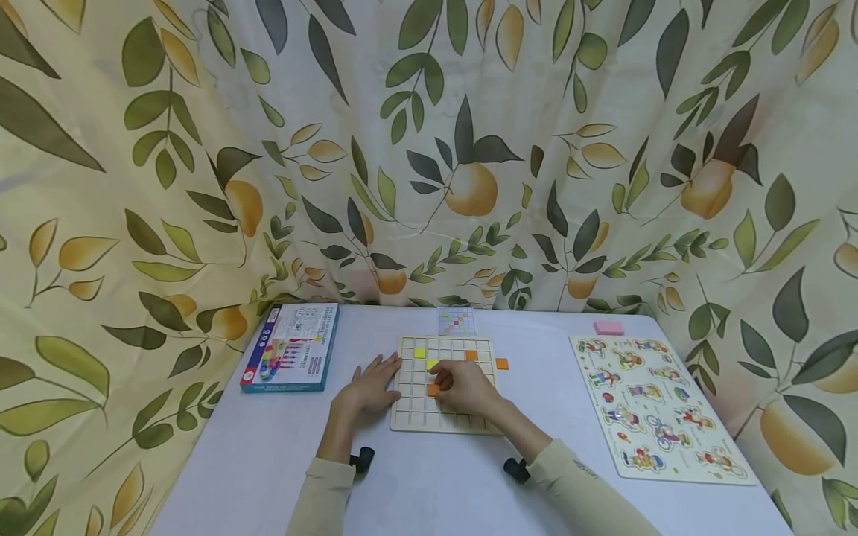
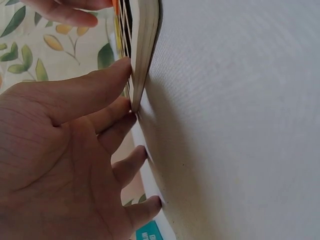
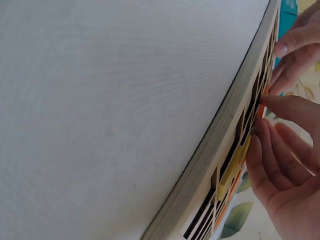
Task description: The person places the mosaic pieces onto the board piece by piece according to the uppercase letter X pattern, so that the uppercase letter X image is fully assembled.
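Observation:
A wooden grid board (image 1: 410, 418) lies in the middle of the table in the head view. Yellow tiles (image 1: 420, 353) and an orange tile (image 1: 472, 356) sit in its upper cells. My right hand (image 1: 472, 388) is over the board, thumb and index finger pinching an orange tile (image 1: 433, 389) at a cell left of centre; the right wrist view shows this tile (image 3: 261, 110) between the fingertips. My left hand (image 1: 369, 384) rests at the board's left side. In the left wrist view its thumb (image 2: 112, 80) touches the board's edge (image 2: 144, 45), its fingers loosely extended.
A loose orange tile (image 1: 503, 364) lies right of the board, and a patterned card (image 1: 456, 321) behind it. A boxed set (image 1: 291, 348) is at the left. To the right are a picture puzzle board (image 1: 660, 406) and a pink block (image 1: 608, 328). A leaf-print curtain (image 1: 429, 246) hangs behind.

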A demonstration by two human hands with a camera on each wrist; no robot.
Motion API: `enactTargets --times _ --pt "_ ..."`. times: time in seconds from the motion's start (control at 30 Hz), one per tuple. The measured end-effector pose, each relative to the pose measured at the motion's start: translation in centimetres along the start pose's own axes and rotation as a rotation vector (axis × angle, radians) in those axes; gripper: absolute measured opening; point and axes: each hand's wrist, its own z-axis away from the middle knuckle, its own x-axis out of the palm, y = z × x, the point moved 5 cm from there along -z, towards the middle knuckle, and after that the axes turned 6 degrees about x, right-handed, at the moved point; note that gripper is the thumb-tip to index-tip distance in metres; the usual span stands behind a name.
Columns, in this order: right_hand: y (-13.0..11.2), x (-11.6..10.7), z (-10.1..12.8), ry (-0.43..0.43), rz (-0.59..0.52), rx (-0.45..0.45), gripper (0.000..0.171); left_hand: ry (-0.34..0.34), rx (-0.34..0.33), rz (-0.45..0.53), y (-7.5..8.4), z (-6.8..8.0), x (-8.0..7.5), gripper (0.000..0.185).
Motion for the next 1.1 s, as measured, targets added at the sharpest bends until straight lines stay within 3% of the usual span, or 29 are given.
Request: enactTargets --times 0.3,0.53,0.93,1.1 --pt "-0.2 0.1 0.0 -0.013 -0.014 0.013 0.034 0.010 0.011 -0.001 0.7 0.7 -0.7 0.075" --pt "0.5 -0.5 0.3 0.036 -0.014 0.011 0.029 -0.002 0.008 0.001 1.1 1.0 -1.0 0.074" --pt "3.9 -4.8 1.5 0.220 0.006 0.123 0.023 0.002 0.007 0.015 1.9 1.3 -1.2 0.073" --pt "6.0 -6.5 2.1 0.271 0.073 0.177 0.027 0.005 0.011 0.017 1.7 1.4 -1.2 0.073"
